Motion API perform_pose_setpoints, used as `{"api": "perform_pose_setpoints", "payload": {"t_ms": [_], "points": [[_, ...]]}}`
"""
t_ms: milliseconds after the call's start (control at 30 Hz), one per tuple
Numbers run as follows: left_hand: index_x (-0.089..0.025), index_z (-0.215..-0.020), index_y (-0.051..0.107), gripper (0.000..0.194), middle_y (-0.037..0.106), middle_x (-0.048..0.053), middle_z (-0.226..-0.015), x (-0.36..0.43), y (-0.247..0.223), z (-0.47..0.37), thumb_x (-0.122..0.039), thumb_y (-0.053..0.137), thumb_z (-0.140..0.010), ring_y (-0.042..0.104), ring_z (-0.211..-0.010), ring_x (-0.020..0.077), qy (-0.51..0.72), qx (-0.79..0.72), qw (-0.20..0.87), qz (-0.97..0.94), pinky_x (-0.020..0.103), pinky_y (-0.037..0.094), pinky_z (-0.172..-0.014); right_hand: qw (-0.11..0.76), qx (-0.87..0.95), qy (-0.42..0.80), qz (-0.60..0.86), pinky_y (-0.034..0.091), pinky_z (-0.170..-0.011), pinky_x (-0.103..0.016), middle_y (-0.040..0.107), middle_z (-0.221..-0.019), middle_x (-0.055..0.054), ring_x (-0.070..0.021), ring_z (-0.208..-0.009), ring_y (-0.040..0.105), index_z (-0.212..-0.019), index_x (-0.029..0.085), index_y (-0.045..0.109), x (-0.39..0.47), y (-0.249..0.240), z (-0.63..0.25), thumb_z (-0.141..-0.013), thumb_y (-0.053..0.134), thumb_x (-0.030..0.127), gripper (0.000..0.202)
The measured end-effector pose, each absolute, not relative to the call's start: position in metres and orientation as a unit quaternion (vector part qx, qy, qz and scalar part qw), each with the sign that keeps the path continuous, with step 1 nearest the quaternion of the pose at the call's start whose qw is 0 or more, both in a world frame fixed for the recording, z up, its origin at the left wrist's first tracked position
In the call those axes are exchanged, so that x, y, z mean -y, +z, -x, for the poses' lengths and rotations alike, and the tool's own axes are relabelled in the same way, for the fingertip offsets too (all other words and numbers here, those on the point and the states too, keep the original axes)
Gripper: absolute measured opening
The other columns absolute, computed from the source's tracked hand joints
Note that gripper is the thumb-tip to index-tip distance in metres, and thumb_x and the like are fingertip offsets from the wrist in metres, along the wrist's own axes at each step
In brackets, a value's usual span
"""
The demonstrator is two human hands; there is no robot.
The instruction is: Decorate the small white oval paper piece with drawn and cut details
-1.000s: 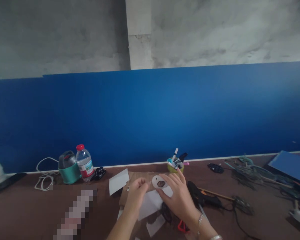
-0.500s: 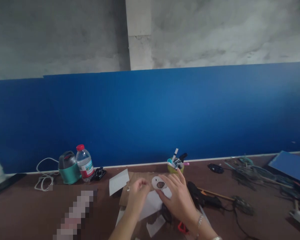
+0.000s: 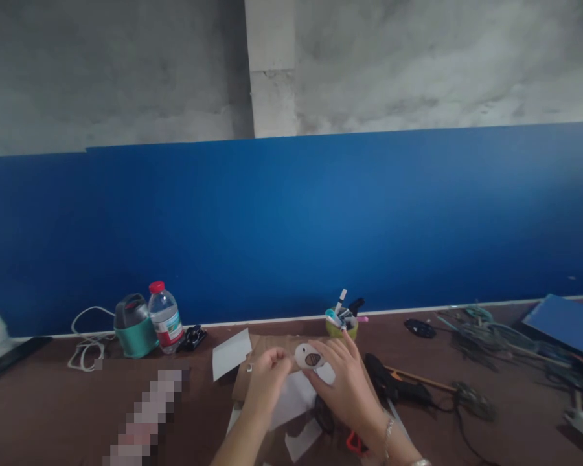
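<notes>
Holding the white oval piece between thumb and fingers, the right hand has it above the white paper, which lies toward seven o'clock from it. At nine o'clock, the fingertips of the left hand are gathered just beside its edge, apart from the other hand; whether they pinch something thin, I cannot tell. Since one second ago hardly anything has shifted, so this seems patient, fine handling. The pen cup stands at two o'clock.

On the table, pens stand in a cup behind the right hand, a bottle well left (paper lying between).
</notes>
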State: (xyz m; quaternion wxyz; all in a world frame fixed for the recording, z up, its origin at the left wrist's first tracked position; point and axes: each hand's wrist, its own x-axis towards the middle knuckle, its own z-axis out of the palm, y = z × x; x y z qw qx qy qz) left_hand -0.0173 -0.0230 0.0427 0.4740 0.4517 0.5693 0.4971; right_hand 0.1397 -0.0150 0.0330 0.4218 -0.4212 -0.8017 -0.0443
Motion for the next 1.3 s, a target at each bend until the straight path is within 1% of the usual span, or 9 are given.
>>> {"api": "perform_pose_setpoints", "payload": {"t_ms": [133,233,433,600,733,833,1033,1300], "points": [[-0.02,-0.058,0.049,0.012,0.039,-0.007,-0.048,0.023,0.04,0.018,-0.028,0.054,-0.065,0.036,-0.047,0.01,0.497,-0.568,0.491,-0.435,0.02,0.026,-0.046,0.406,0.811,-0.023,0.42,0.029,-0.1,-0.055,0.067,-0.098,-0.006,-0.0249,-0.093,0.06,-0.108,0.023,0.056,0.01,0.026,-0.143,-0.08,0.059,0.027,0.029],[-0.019,-0.061,0.051,0.011,0.044,-0.006,-0.05,0.022,0.038,0.017,-0.029,0.056,-0.065,0.04,-0.049,0.0104,0.507,-0.555,0.513,-0.414,0.02,0.03,-0.047,0.412,0.812,-0.024,0.413,0.031,-0.099,-0.055,0.067,-0.099,-0.006,-0.0251,-0.094,0.061,-0.107,0.023,0.056,0.007,0.021,-0.143,-0.08,0.059,0.028,0.028],[-0.019,-0.057,0.049,0.015,0.041,-0.007,-0.049,0.024,0.041,0.017,-0.028,0.06,-0.063,0.039,-0.046,0.0094,0.516,-0.535,0.54,-0.395,0.02,0.03,-0.045,0.43,0.805,-0.04,0.407,0.035,-0.097,-0.054,0.068,-0.097,-0.006,-0.025,-0.092,0.062,-0.107,0.023,0.056,0.005,0.017,-0.142,-0.08,0.059,0.029,0.028],[-0.019,-0.057,0.049,0.014,0.041,-0.007,-0.049,0.023,0.041,0.017,-0.025,0.06,-0.063,0.038,-0.047,0.0091,0.521,-0.543,0.525,-0.398,0.02,0.029,-0.045,0.428,0.806,-0.038,0.407,0.035,-0.097,-0.053,0.068,-0.096,-0.006,-0.0245,-0.092,0.061,-0.108,0.023,0.056,0.004,0.015,-0.142,-0.079,0.06,0.029,0.03],[-0.019,-0.058,0.048,0.015,0.041,-0.007,-0.05,0.022,0.038,0.017,-0.028,0.059,-0.063,0.038,-0.048,0.0094,0.515,-0.529,0.539,-0.406,0.02,0.029,-0.047,0.433,0.804,-0.041,0.406,0.036,-0.096,-0.052,0.068,-0.095,-0.005,-0.0244,-0.091,0.061,-0.108,0.023,0.057,0.004,0.014,-0.141,-0.079,0.061,0.029,0.03],[-0.019,-0.059,0.048,0.015,0.04,-0.007,-0.05,0.022,0.038,0.017,-0.03,0.058,-0.064,0.037,-0.048,0.0096,0.511,-0.527,0.542,-0.409,0.02,0.029,-0.047,0.431,0.805,-0.033,0.406,0.035,-0.097,-0.052,0.067,-0.096,-0.006,-0.0238,-0.092,0.061,-0.107,0.023,0.056,0.004,0.014,-0.141,-0.08,0.06,0.029,0.028],[-0.019,-0.056,0.048,0.015,0.038,-0.007,-0.049,0.025,0.043,0.017,-0.027,0.056,-0.065,0.035,-0.048,0.009,0.517,-0.532,0.525,-0.417,0.019,0.028,-0.046,0.426,0.807,-0.026,0.409,0.033,-0.098,-0.054,0.066,-0.097,-0.006,-0.024,-0.093,0.06,-0.109,0.023,0.054,0.005,0.012,-0.142,-0.08,0.06,0.027,0.03],[-0.018,-0.057,0.048,0.012,0.041,-0.006,-0.049,0.026,0.046,0.015,-0.025,0.055,-0.064,0.037,-0.047,0.0091,0.517,-0.529,0.538,-0.405,0.019,0.029,-0.045,0.428,0.809,-0.01,0.403,0.03,-0.1,-0.055,0.067,-0.1,-0.006,-0.0248,-0.095,0.059,-0.11,0.024,0.053,0.004,0.01,-0.141,-0.08,0.06,0.027,0.031]]}}
